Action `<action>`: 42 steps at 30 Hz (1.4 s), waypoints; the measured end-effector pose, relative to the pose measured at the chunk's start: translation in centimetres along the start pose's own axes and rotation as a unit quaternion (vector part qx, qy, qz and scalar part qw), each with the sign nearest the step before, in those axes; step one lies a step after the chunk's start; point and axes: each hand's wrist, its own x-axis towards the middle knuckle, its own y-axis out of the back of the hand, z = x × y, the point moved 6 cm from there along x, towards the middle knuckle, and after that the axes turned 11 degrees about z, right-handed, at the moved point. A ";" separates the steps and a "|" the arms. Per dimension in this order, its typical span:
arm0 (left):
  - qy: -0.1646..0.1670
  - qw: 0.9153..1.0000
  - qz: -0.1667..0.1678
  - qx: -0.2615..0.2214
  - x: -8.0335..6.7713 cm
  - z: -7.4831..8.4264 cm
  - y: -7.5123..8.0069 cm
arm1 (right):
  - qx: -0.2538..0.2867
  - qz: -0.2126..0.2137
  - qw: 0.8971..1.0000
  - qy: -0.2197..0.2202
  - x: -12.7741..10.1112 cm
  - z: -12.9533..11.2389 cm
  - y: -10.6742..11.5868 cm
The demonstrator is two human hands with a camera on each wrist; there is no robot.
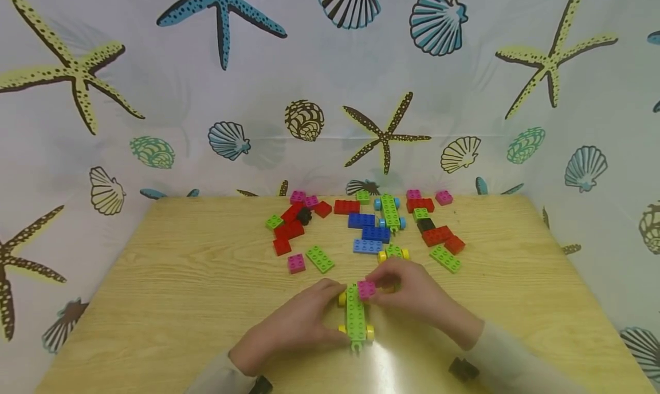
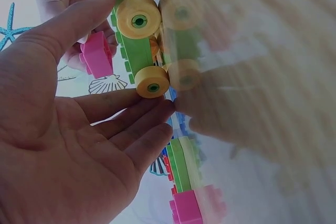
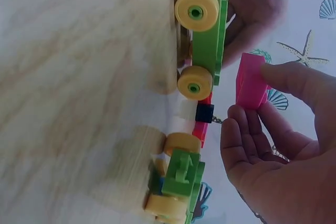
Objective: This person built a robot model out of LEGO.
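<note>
A green studded toy car base (image 1: pixel 356 314) with yellow wheels stands on the table in front of me. My left hand (image 1: pixel 304 316) holds it from the left, the thumb at its near end and the fingertips by the far wheel (image 2: pixel 153 82). Between thumb and fingers my right hand (image 1: pixel 412 288) pinches a pink square brick (image 1: pixel 366 290). In the right wrist view this pink brick (image 3: pixel 251 81) is tilted and apart from the car's studs. A second green car base (image 1: pixel 394 251) with yellow wheels is just beyond the right hand, partly hidden by it.
Farther back stands a green car base (image 1: pixel 390 211) with blue wheels beside several blue bricks (image 1: pixel 376 234). Red bricks (image 1: pixel 289 229) lie in groups to both sides. Long green bricks (image 1: pixel 320 259) and a pink brick (image 1: pixel 296 263) are nearer. A patterned cloth hangs behind the wooden table (image 1: pixel 196 268).
</note>
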 end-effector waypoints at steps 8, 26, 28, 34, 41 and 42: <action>-0.007 1.000 0.003 -0.006 0.0 0.0 0.1 | 0.001 -0.016 1.000 -0.018 0.0 -0.3 -1.3; -0.013 1.000 0.005 0.002 -0.1 -0.1 0.0 | -0.015 -0.024 1.000 -0.003 0.2 -0.1 -2.5; -0.012 1.000 0.005 0.001 -0.1 -0.1 0.0 | -0.025 -0.028 0.999 0.002 0.3 -0.2 -2.5; -0.010 1.000 0.004 -0.003 0.0 -0.3 0.0 | -0.045 -0.035 0.998 0.007 0.7 -0.5 -2.3; -0.017 1.000 0.007 -0.006 0.0 -0.4 -0.1 | -0.011 -0.037 0.999 0.011 0.7 -0.9 -2.7; -0.018 1.000 0.007 -0.006 0.0 -0.4 -0.1 | -0.009 -0.037 0.999 0.012 0.7 -0.9 -2.8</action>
